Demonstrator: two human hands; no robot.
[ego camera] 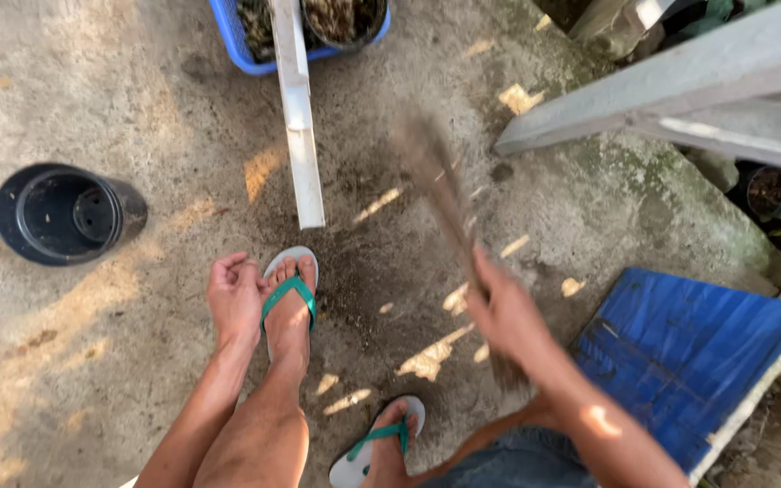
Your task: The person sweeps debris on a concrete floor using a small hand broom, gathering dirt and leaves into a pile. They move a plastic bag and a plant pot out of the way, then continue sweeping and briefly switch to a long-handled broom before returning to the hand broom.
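Brown bristles of a hand broom (440, 185) blur across the middle of the view, seen from a head-worn camera looking straight down; the right hand (508, 316) has its grip closed around the broom's handle end, fingers wrapped tight, with the brush head reaching up and away over the concrete floor (119, 90); the broom is streaked with motion, so its finer details cannot be told. Dark loose soil (359, 271) lies scattered on the floor just beneath the brush and between the feet.

The left hand (235, 298) holds nothing; its fingers are loosely curled, and it hangs just beside the left foot, which wears a white sandal with green straps (289, 294); a second matching sandal (377, 443) shows at the bottom edge on the other foot.

A narrow white board (300, 117) runs from the top of the view down toward the left foot; its upper end rests in a blue plastic basket (232, 36) holding dark plant matter. A black plastic pot (65, 212) lies on its side at the left, well apart from both hands. A blue painted panel (689, 348) sits at the lower right, near the right forearm; grey planks (680, 86) cross the upper right corner.
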